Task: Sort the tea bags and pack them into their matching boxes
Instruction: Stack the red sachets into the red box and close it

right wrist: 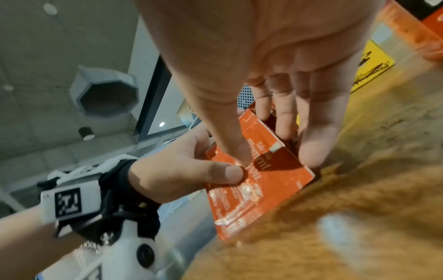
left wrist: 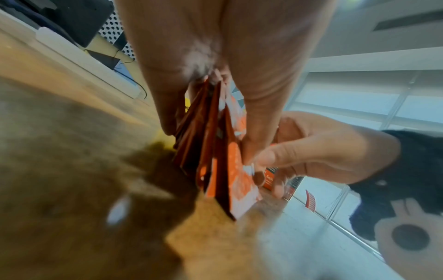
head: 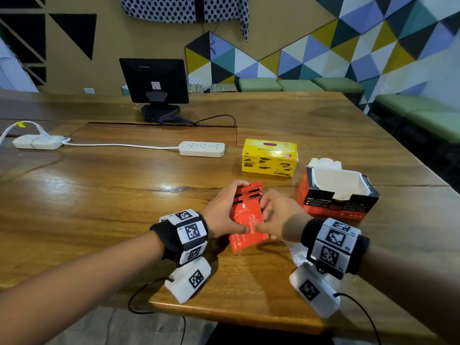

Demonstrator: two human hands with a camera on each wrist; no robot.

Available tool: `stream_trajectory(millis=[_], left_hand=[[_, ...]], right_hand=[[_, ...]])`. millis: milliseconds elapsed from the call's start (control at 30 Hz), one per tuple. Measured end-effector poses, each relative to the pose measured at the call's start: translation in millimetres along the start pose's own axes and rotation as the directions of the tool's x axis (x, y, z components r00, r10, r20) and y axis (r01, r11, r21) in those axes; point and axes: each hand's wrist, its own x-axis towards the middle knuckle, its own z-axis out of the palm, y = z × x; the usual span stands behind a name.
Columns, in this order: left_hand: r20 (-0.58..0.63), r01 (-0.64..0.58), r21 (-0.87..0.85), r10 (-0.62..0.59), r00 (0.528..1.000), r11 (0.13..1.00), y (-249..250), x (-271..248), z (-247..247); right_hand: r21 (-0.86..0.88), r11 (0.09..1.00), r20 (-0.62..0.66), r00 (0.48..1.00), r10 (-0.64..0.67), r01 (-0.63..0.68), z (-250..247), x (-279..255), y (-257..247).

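Red tea bag sachets [head: 246, 215], stacked upright on wooden table [head: 124, 195], clamped between left hand [head: 221, 212] and right hand [head: 278, 215]; both thumbs pinch front sachet. Open red box [head: 333, 205] just right.

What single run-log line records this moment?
stage: gathering | left hand: grips red tea bags | right hand: pinches same stack | red box: open | yellow box: shut

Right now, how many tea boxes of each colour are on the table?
Yellow box: 1, closed.
Red box: 1, open on top.
Total: 2 boxes.
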Motion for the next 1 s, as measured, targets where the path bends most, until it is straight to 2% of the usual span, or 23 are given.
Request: stream_trajectory(millis=[67, 133, 300, 400, 467, 600, 867, 1000], left_hand=[[-0.022, -0.048, 0.023, 0.048, 0.999, 0.999, 1.9, 2.4, -2.3], [-0.036, -0.073, 0.051, 0.075, 0.997, 0.996, 2.5, 4.7, -4.6], [0.025, -0.020, 0.144, 0.016, 1.000, 0.989, 2.7, 5.9, -4.6], [0.043, 0.035, 0.157, -0.042, 0.998, 0.987, 0.1, 8.1, -4.4], [0.043, 0.062, 0.149, -0.069, 0.997, 0.987, 0.1, 9.1, -4.8], [0.033, 0.067, 0.132, -0.072, 0.997, 0.989, 0.3, 9.9, -5.4], [0.043, 0.045, 0.149, -0.051, 0.998, 0.988, 4.3, 8.9, -2.3], [0.038, 0.044, 0.145, -0.050, 0.998, 0.988, 1.9, 8.8, -3.4]], right_hand=[[0.090, 0.996, -0.047, 0.999, -0.004, 0.008, -2.4, -0.1, -0.8], [0.101, 0.994, -0.122, 0.992, -0.033, 0.045, -6.5, 2.2, 0.2], [-0.063, 0.974, -0.253, 0.940, -0.228, 0.219, -16.2, 2.6, -1.4], [-0.206, 0.932, -0.192, 0.922, -0.338, 0.298, -15.8, 2.7, -7.2], [-0.221, 0.924, -0.199, 0.913, -0.356, 0.312, -16.5, 3.8, -8.6], [-0.209, 0.937, -0.262, 0.908, -0.328, 0.279, -25.2, 4.3, -2.0], [-0.296, 0.910, -0.142, 0.928, -0.344, 0.291, -20.8, 3.9, -8.6], [-0.260, 0.927, -0.117, 0.945, -0.306, 0.268, -22.2, 5.3, -7.9]])
